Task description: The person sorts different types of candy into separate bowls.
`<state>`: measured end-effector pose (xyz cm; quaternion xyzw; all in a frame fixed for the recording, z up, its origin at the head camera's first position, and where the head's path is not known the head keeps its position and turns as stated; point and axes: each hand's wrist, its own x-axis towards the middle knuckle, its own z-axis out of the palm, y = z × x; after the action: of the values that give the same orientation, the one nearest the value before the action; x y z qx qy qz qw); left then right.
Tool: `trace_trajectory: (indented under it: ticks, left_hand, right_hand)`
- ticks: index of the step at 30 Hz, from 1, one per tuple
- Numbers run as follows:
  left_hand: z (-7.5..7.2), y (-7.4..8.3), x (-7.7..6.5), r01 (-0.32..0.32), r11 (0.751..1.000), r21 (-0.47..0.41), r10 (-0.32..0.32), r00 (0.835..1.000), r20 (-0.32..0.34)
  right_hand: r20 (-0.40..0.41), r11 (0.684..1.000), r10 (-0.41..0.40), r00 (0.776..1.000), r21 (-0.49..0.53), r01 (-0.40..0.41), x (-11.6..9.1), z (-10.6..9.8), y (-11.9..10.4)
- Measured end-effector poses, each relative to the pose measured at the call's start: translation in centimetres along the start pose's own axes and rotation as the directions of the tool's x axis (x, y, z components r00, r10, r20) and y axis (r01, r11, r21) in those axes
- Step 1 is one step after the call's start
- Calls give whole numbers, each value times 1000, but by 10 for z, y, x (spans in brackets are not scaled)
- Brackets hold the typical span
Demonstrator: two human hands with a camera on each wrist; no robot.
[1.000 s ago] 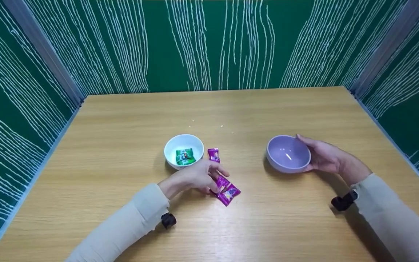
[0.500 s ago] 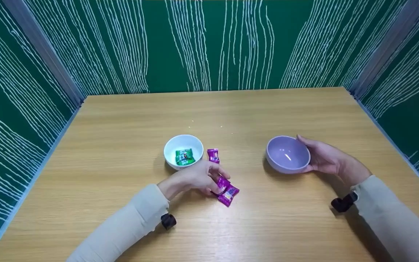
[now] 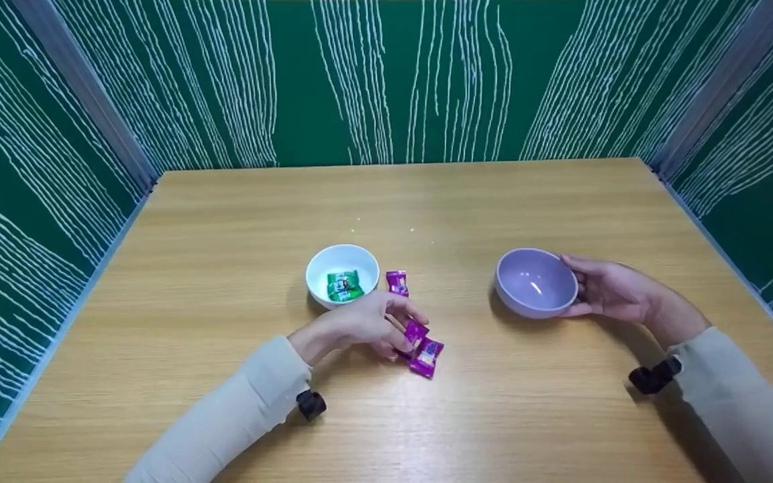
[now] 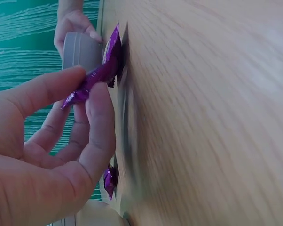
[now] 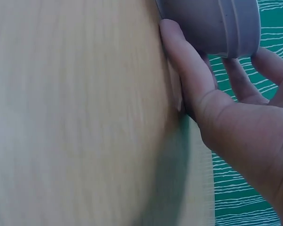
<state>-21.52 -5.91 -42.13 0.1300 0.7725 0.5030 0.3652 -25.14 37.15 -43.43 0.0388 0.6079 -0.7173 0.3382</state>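
Observation:
My left hand (image 3: 363,325) pinches a purple-wrapped candy (image 4: 87,84) between thumb and finger, just over the table. A second purple candy (image 3: 427,359) overlaps it on the near side. Another purple candy (image 3: 397,283) lies apart, beside the white bowl (image 3: 341,257). Green-wrapped candies (image 3: 344,286) are inside that bowl, whose near rim is partly behind my left hand. On the right, my right hand (image 3: 618,292) holds a light purple bowl (image 3: 534,282) by its side. That bowl stands upright with nothing in it.
Tiny pale crumbs (image 3: 412,230) dot the wooden table (image 3: 259,215) beyond the bowls. Green walls (image 3: 400,80) with white streaks enclose its back and sides. Black wrist cameras (image 3: 311,405) are attached at both sleeves.
The two purple candies at my left hand have shifted and turned slightly; that hand stays nearly in place. My right hand has moved a little to the right along the purple bowl's side.

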Motion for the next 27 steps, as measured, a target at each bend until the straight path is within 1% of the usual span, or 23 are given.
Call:
trace_trajectory:
  ticks: [5,8,11,15,18,20,27]
  left_hand:
    - [-1,1,-2,-20,999,-25,21,999,27]
    - [-1,3,-3,-30,998,-49,32,999,32]
    - [0,5,-4,-57,996,-76,60,998,38]
    - [1,7,-3,-90,993,-72,92,995,27]
    - [3,10,-1,-82,995,-65,83,996,17]
    - [4,14,0,-71,995,-70,73,997,19]
    - [13,43,17,-101,991,-84,105,994,44]
  right_hand:
    - [-6,1000,12,1000,1,-12,-3,0,-4]
    - [-17,999,36,999,-8,-36,-3,0,-6]
    - [-30,998,66,997,-15,-67,-3,1,-7]
    - [-35,995,91,995,-26,-91,-2,2,-7]
    - [-31,995,94,995,-21,-94,-2,3,-6]
    - [-28,995,95,995,-15,-96,-2,3,-6]
    - [-22,995,99,995,-7,-99,-4,1,-3]
